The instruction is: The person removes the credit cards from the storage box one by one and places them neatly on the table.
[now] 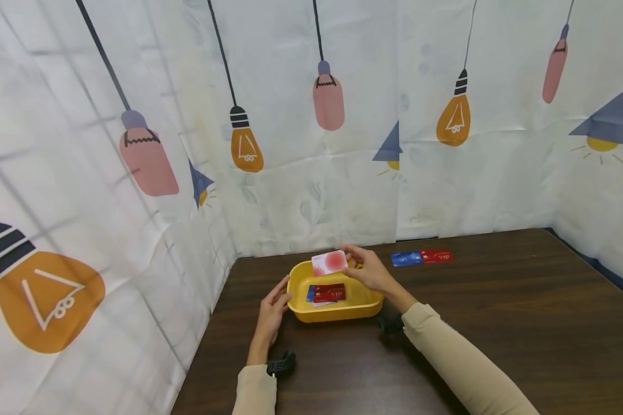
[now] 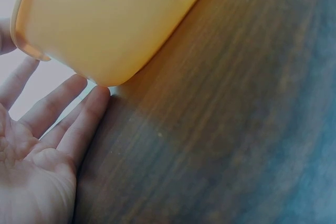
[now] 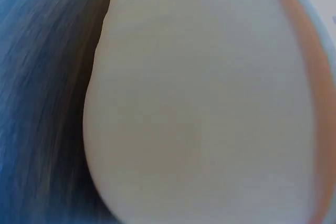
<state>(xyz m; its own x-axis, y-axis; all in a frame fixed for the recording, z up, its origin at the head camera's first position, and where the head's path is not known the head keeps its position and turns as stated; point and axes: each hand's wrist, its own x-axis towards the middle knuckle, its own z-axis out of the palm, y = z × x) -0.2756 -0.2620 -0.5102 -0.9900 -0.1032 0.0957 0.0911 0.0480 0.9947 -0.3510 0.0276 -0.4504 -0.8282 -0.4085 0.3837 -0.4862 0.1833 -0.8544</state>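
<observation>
A yellow tray [image 1: 337, 314] stands on the table, with a red VIP card [image 1: 329, 293] lying over a blue card and a pale one inside. Above its back rim, my right hand [image 1: 368, 271] pinches a white card with pink circles [image 1: 329, 262] by its right edge. My left hand [image 1: 271, 314] touches the tray's left end with extended fingers. In the left wrist view the fingertips of the left hand [image 2: 52, 124] meet the tray wall [image 2: 115, 24]. The tray's side [image 3: 205, 103] fills most of the right wrist view, where the right hand is not seen.
Behind and right of the tray, a blue card [image 1: 406, 259] and a red VIP card [image 1: 437, 256] lie side by side on the dark wooden table [image 1: 498, 311]. A white curtain [image 1: 291, 202] printed with lamps hangs along the table's back and left.
</observation>
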